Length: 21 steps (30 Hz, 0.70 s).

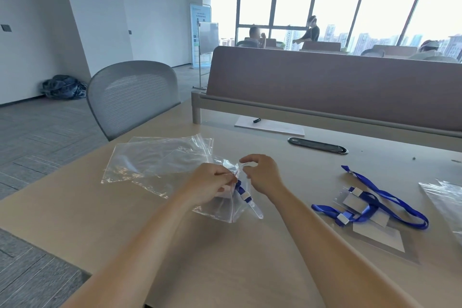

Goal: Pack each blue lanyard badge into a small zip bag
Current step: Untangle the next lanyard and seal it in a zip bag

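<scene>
A small clear zip bag (220,210) with a red zip line lies at the table's middle. A blue lanyard badge (243,194) sits partly inside it, its clear strap clip sticking out to the right. My left hand (208,184) pinches the bag's mouth edge. My right hand (261,172) hovers just right of the mouth, fingers curled and pinching the bag's upper edge. More blue lanyard badges (370,207) lie loose on the table to the right, tangled together.
Empty clear zip bags (155,157) are spread at the left, more plastic (445,197) at the right edge. A paper sheet with a black pen (257,120) lies under the brown divider (325,82). A grey chair (132,92) stands left. People sit far behind.
</scene>
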Tool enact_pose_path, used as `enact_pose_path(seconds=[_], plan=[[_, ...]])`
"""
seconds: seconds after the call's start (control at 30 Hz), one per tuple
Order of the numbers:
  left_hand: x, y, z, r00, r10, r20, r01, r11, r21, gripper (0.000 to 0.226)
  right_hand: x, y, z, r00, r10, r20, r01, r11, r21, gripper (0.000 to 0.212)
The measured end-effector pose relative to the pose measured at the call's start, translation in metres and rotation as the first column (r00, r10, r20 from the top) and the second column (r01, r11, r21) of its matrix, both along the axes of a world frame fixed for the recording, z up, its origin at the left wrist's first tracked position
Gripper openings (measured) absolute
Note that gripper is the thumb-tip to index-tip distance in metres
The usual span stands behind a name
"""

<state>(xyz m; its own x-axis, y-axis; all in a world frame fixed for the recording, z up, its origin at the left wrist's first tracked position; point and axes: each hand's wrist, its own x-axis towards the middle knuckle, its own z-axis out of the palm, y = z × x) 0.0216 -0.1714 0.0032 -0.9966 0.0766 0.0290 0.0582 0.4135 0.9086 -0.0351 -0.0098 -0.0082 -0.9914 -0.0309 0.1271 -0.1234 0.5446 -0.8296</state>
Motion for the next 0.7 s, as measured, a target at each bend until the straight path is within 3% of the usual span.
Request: enact_pose_path(seconds=[0.17, 0.3, 0.37, 0.57, 0.63, 0.7], plan=[[0.001, -0.002, 0.002, 1.0, 0.013, -0.01, -0.014, 0.999, -0.032, 0.01, -0.002, 0.002, 0.004, 0.998, -0.055, -0.011, 0.054, 0.997, -0.062, 0.021], [0.006, 0.0, 0.0, 0.998, 0.042, -0.038, -0.048, 0.988, -0.149, 0.047, 0.0, 0.001, 0.012, 0.996, -0.086, -0.002, 0.085, 0.994, -0.067, 0.018], [0.011, -0.002, -0.001, 0.998, 0.044, -0.038, -0.052, 0.968, -0.246, 0.052, 0.003, -0.001, 0.015, 0.995, -0.101, -0.01, 0.1, 0.993, -0.063, 0.02], [0.03, -0.01, 0.006, 1.0, 0.004, 0.004, -0.002, 0.86, -0.51, 0.017, 0.016, 0.003, 0.02, 0.987, -0.158, -0.026, 0.158, 0.987, -0.013, 0.021], [0.03, -0.012, 0.008, 0.998, 0.053, -0.035, -0.064, 0.86, -0.506, 0.004, 0.018, 0.005, 0.024, 0.985, -0.169, -0.029, 0.169, 0.986, -0.006, 0.021], [0.025, -0.017, 0.011, 0.986, 0.147, -0.082, -0.168, 0.899, -0.404, 0.01, 0.019, 0.007, 0.03, 0.984, -0.175, -0.041, 0.176, 0.984, 0.015, 0.021]])
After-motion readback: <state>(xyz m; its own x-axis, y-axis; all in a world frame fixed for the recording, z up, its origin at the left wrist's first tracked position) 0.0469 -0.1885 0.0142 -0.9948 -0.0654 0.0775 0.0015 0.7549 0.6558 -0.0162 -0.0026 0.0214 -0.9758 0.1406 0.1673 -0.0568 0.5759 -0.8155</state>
